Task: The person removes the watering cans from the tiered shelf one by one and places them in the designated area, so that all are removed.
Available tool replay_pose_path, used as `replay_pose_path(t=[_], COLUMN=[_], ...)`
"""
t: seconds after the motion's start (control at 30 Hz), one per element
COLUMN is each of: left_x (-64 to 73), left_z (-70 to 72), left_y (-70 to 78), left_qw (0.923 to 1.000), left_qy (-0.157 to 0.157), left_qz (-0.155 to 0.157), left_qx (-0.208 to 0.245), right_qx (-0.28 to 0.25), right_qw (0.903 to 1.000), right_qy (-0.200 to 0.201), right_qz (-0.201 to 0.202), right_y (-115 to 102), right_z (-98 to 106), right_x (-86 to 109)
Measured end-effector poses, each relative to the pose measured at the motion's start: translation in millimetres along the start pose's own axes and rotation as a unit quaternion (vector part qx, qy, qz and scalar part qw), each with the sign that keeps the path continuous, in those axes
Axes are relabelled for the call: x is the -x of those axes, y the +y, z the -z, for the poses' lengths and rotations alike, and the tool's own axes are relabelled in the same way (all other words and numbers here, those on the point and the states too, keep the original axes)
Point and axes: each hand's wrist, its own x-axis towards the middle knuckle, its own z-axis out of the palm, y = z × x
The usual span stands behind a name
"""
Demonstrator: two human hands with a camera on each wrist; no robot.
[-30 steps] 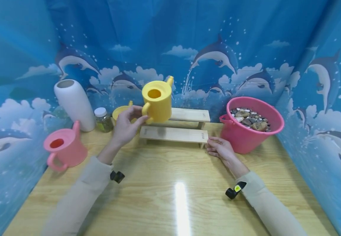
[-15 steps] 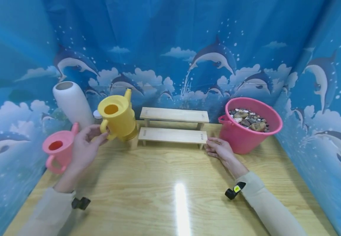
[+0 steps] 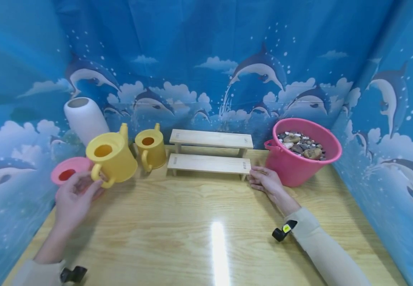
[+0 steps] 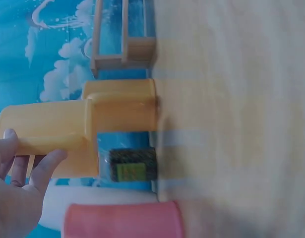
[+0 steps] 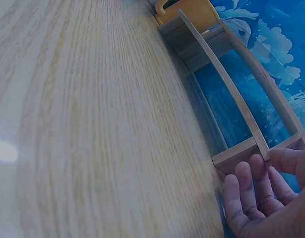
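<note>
A yellow watering can [image 3: 115, 159] is held in the air by its handle in my left hand [image 3: 73, 198]. The thumb and fingers pinch that handle in the left wrist view. Behind and to its right stands a second yellow watering can [image 3: 153, 149] on the table. The pink watering can [image 3: 71, 165] is partly hidden behind my left hand. At the right end of the two-step wooden shelf [image 3: 210, 163], my right hand [image 3: 268, 182] pinches the lower board, thumb above and fingers below in the right wrist view.
A white vase [image 3: 86, 119] leans at the back left. A jar [image 4: 132, 164] with dark green contents shows in the left wrist view. At the right stands a pink bucket [image 3: 288, 171] of stones. Dolphin-print curtains [image 3: 206, 59] enclose the wooden table [image 3: 170, 226].
My left hand has carried the yellow watering can leftward and down from over the shelf, uncovering the second yellow can and overlapping the pink one. My right hand stays at the shelf end.
</note>
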Motion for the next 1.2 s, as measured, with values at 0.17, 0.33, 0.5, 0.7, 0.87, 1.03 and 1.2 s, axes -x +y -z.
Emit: replay_pose_path(t=[0.17,0.33,0.5,0.7,0.87,1.03,1.2], left_x=[10.0,18.5,21.1,18.9,18.5,17.9,16.6], left_z=[3.2,1.1,-2.1,-1.6,-1.4,-1.3,-0.7], left_y=[-18.7,-35.2,-42.0,-46.5,-52.6,-56.9,-56.4], left_qw=[0.9995,0.9995,0.9982,0.9983,0.998,0.9973,0.9966], left_qy=[-0.001,-0.011,-0.024,-0.048,-0.055,-0.065,-0.081], left_qz=[-0.021,-0.018,-0.03,-0.017,-0.022,-0.028,-0.014], left_qx=[0.022,0.023,0.046,0.029,0.02,0.019,0.003], right_qx=[-0.006,-0.004,-0.003,-0.002,-0.001,0.0,-0.002], right_qw=[1.0,1.0,1.0,1.0,1.0,1.0,1.0], right_qy=[-0.006,-0.004,-0.002,-0.002,-0.004,-0.005,-0.006], right_qz=[0.003,-0.001,-0.001,-0.003,-0.001,0.003,0.003], right_y=[0,0,-1,-1,-1,0,0], right_z=[0,-1,-1,-1,-1,-1,-1], right_x=[0.3,0.5,1.5,1.8,1.6,2.0,2.5])
